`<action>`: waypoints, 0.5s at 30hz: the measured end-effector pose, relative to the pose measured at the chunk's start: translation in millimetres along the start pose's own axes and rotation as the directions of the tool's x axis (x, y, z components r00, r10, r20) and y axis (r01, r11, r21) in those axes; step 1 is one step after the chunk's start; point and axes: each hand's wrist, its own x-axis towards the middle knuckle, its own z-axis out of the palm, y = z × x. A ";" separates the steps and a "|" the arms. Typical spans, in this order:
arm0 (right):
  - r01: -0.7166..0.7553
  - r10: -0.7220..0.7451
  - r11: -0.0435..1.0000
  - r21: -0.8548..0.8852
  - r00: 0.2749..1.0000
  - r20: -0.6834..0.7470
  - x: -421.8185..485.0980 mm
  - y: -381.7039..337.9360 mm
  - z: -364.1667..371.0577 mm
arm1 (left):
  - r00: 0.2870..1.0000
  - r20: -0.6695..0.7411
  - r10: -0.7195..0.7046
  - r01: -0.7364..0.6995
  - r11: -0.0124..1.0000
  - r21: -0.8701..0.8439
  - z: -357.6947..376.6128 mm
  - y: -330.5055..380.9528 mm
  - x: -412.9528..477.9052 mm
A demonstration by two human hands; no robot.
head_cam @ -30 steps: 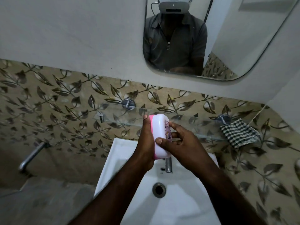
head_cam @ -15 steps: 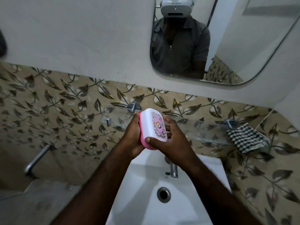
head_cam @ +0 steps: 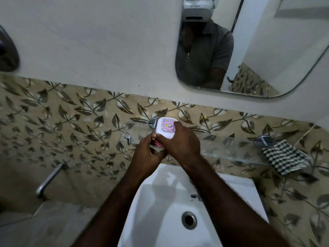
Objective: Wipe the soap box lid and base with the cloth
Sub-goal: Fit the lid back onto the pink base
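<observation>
A soap box sits in both my hands above the white sink [head_cam: 160, 202]. Its white lid [head_cam: 166, 128] with a pink patterned label faces me. My right hand [head_cam: 179, 143] covers the lid's lower right from above. The pink base [head_cam: 158, 143] shows as a sliver beneath, where the fingers of my left hand [head_cam: 146, 153] grip it. The checked cloth [head_cam: 284, 159] lies apart at the right end of the glass shelf [head_cam: 229, 148], untouched by either hand.
A metal tap [head_cam: 48, 180] sticks out of the leaf-patterned tile wall at the left. The sink drain [head_cam: 189, 220] is below my arms, with a small faucet [head_cam: 196, 196] behind it. A mirror [head_cam: 249, 50] hangs above the shelf.
The soap box has risen toward the shelf and turned its lid more toward me. My right hand has moved on top of the lid; my left has slid down to the pink base.
</observation>
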 end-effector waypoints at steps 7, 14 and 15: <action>0.033 -0.033 0.996 -0.088 0.999 -0.003 -11.5 -0.8 9.8 | 0.997 -0.080 0.022 -0.002 0.970 0.243 -7.7 -15.6 9.0; 0.066 -0.064 0.997 -0.052 0.998 0.026 -16.3 3.4 8.1 | 0.988 -0.150 -0.030 0.051 0.988 0.145 -9.2 -22.0 1.9; 0.063 -0.063 0.998 0.010 0.998 0.014 -16.5 7.0 3.2 | 0.981 -0.187 -0.046 0.064 0.994 0.090 -8.5 -23.4 -3.4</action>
